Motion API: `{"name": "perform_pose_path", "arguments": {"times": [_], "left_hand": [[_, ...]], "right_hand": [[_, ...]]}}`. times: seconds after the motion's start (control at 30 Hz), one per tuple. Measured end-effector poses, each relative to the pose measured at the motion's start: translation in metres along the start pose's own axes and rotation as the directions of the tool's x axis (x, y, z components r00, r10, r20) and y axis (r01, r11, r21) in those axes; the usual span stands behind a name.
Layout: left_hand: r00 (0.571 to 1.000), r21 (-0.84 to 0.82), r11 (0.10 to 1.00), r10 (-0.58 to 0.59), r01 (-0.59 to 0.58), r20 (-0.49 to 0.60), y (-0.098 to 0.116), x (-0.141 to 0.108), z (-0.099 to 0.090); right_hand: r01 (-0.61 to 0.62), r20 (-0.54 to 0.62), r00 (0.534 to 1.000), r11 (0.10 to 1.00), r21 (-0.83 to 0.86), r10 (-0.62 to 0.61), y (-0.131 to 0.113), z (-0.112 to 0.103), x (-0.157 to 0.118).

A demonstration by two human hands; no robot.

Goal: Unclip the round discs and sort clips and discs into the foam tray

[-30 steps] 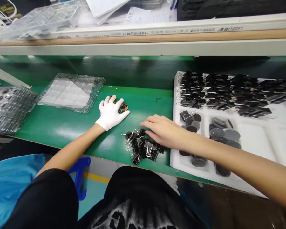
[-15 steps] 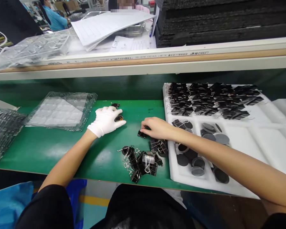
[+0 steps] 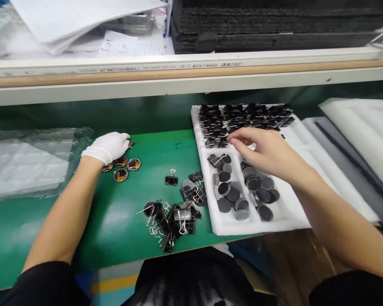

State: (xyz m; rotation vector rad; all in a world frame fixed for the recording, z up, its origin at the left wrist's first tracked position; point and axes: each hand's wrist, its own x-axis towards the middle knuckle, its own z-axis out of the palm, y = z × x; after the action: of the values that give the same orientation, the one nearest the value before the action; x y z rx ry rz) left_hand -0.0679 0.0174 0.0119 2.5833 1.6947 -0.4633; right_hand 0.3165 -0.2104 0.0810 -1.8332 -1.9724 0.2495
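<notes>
Across the top of the frame runs the shelf (image 3: pixel 115 85), with papers (image 3: pixel 73 19) at the upper left and a black stack (image 3: pixel 274 25) at the upper right. A clear tray (image 3: pixel 25 163) lies at the left. At the right of centre is the white tray (image 3: pixel 215 221), where rows of clips (image 3: pixel 252 112) fill the far part and discs (image 3: pixel 232 193) lie in the nearer compartments; your right forearm covers part of this tray. A loose pile (image 3: pixel 172 223) of clips lies at lower centre, and a single clip (image 3: pixel 171 180) lies just beyond it.

Four round parts (image 3: pixel 121 174) are at left of centre, just beside your left hand (image 3: pixel 111 146), which is gloved, with bent fingers at another small dark part (image 3: pixel 131 144); I cannot tell if you grip it. Your right hand (image 3: pixel 261 151) has thumb and forefinger nearly together at the near row of clips; whether one is pinched, I cannot tell.
</notes>
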Motion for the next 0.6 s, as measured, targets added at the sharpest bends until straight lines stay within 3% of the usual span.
{"name": "perform_pose_path", "arguments": {"times": [0.17,0.27,0.37,0.5,0.6], "left_hand": [[0.999,-0.021,0.999,0.03,-0.029,0.032,0.001,0.003,0.002],[0.999,-0.043,0.998,0.042,-0.041,0.021,0.007,0.001,0.001],[1.0,-0.034,0.999,0.003,-0.003,0.021,0.016,-0.003,-0.004],[0.995,0.02,0.995,-0.096,0.096,-0.011,0.026,-0.007,-0.01],[0.982,-0.041,0.992,-0.126,0.122,-0.141,0.029,-0.009,-0.012]], "right_hand": [[-0.053,0.141,0.988,0.993,-0.109,0.068,0.028,0.01,-0.02],[-0.097,0.226,0.965,0.98,-0.173,0.136,0.021,0.02,-0.031],[-0.129,0.297,0.942,0.986,-0.105,0.155,0.008,0.023,-0.044],[-0.041,0.392,0.916,0.991,-0.128,0.089,-0.004,0.027,-0.058],[0.042,0.457,0.889,0.998,-0.05,-0.015,-0.001,0.029,-0.063]]}}
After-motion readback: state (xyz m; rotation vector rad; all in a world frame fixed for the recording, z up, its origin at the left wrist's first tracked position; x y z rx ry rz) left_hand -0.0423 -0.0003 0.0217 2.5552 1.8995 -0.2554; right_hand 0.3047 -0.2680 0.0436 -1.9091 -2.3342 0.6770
